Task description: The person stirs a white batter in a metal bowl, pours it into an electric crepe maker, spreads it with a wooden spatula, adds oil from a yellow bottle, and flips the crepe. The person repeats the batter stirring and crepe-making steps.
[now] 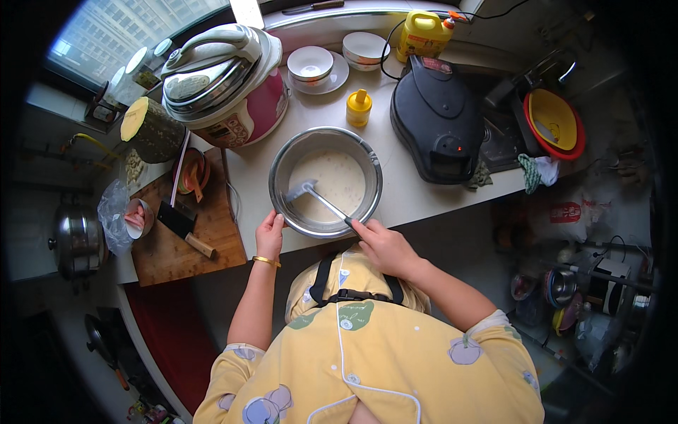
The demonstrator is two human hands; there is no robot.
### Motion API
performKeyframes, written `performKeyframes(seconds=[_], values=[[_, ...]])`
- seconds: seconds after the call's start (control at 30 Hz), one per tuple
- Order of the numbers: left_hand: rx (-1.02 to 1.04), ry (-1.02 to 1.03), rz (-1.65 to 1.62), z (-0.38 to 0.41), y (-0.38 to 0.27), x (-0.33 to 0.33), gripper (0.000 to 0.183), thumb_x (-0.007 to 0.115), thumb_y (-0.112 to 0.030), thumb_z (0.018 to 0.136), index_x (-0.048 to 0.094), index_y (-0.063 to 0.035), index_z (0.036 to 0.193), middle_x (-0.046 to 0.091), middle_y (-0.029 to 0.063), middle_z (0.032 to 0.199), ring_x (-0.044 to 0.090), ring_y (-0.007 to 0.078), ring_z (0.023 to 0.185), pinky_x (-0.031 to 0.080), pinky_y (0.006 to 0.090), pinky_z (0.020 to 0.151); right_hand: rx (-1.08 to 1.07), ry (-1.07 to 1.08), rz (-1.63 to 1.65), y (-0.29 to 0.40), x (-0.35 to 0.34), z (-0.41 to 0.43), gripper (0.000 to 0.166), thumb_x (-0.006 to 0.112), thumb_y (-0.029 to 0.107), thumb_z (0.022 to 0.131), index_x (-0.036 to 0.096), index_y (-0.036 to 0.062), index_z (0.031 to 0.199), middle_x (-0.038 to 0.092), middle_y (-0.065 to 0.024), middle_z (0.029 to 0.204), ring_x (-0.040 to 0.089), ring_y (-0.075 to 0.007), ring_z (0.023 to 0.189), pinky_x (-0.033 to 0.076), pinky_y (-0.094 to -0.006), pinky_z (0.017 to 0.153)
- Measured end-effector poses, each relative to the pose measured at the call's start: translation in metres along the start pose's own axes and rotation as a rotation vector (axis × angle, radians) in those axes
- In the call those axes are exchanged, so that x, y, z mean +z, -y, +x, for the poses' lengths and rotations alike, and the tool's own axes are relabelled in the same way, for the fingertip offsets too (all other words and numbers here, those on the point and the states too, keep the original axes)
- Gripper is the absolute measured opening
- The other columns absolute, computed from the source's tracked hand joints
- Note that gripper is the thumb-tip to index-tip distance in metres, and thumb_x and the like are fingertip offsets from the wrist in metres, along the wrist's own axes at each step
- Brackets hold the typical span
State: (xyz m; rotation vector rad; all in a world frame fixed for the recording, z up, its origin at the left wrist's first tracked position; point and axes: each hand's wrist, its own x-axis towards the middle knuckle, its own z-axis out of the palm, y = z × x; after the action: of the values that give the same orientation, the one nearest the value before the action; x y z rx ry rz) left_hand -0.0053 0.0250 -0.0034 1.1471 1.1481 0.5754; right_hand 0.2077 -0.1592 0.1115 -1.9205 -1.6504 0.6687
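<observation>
A deep stainless-steel bowl (326,227) stands at the front edge of the white counter. Inside it is a pale, creamy batter (339,172) with small bits in it. My left hand (270,237) grips the bowl's lower left side, thumb up near the rim. In my right hand (385,245) is the dark end of a long-handled kitchen utensil (326,202), which slants over the near rim. Its batter-coated head rests at the left inside of the bowl; the head's exact shape is unclear.
A black electric baking pan (437,116) with a lit red light sits right, beside the sink (500,140). Beyond the bowl stands a yellow-capped bottle (359,108). Left are an electric pressure cooker (228,90) and a cleaver (177,218) on a wooden cutting board (228,238).
</observation>
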Motion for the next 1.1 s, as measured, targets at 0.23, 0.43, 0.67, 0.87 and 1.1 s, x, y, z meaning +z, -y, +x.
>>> performKeyframes(seconds=[0.23, 0.43, 0.67, 0.87, 1.1], values=[[0.004, -0.023, -0.025, 0.000, 0.004, 0.000, 0.030, 0.051, -0.020, 0.090, 0.055, -0.0065, 0.117, 0.063, 0.0006, 0.078, 0.030, -0.0012, 0.041, 0.023, 0.0156, 0.037, -0.032, -0.089, -0.007, -0.011, -0.005, -0.001, 0.039, 0.055, 0.009, 0.080, 0.049, 0.0040, 0.119, 0.052, -0.0120, 0.086, 0.058, -0.0306, 0.068, 0.050, -0.0388, 0.059], [0.013, -0.010, -0.006, 0.000, 0.001, 0.001, 0.028, 0.052, -0.018, 0.090, 0.057, -0.0054, 0.114, 0.062, 0.0000, 0.079, 0.031, -0.0011, 0.041, 0.023, 0.0156, 0.038, -0.046, -0.100, -0.009, -0.005, 0.015, 0.009, 0.041, 0.055, 0.009, 0.080, 0.048, 0.0042, 0.120, 0.052, -0.0119, 0.085, 0.058, -0.0305, 0.068, 0.049, -0.0389, 0.058], [0.030, -0.040, -0.037, -0.001, 0.003, 0.003, 0.028, 0.052, -0.018, 0.090, 0.057, -0.0058, 0.114, 0.061, -0.0006, 0.078, 0.031, -0.0013, 0.042, 0.023, 0.0154, 0.038, -0.094, -0.026, -0.065, -0.023, -0.006, -0.001, 0.039, 0.055, 0.009, 0.080, 0.050, 0.0048, 0.119, 0.052, -0.0122, 0.084, 0.058, -0.0302, 0.066, 0.049, -0.0384, 0.057], [0.004, -0.037, -0.046, -0.005, -0.006, 0.006, 0.030, 0.052, -0.017, 0.090, 0.056, -0.0051, 0.116, 0.062, 0.0000, 0.078, 0.032, -0.0014, 0.042, 0.023, 0.0153, 0.038, -0.095, -0.185, -0.052, -0.012, 0.010, 0.016, 0.040, 0.055, 0.008, 0.078, 0.051, 0.0041, 0.118, 0.051, -0.0124, 0.082, 0.057, -0.0290, 0.062, 0.049, -0.0377, 0.053], [0.011, -0.050, -0.053, -0.002, 0.001, 0.004, 0.030, 0.051, -0.017, 0.090, 0.055, -0.0031, 0.116, 0.063, -0.0003, 0.080, 0.033, -0.0016, 0.045, 0.024, 0.0151, 0.039, -0.163, 0.026, -0.265, -0.025, 0.008, 0.004, 0.039, 0.054, 0.008, 0.078, 0.051, 0.0051, 0.117, 0.052, -0.0108, 0.083, 0.059, -0.0265, 0.066, 0.048, -0.0380, 0.053]])
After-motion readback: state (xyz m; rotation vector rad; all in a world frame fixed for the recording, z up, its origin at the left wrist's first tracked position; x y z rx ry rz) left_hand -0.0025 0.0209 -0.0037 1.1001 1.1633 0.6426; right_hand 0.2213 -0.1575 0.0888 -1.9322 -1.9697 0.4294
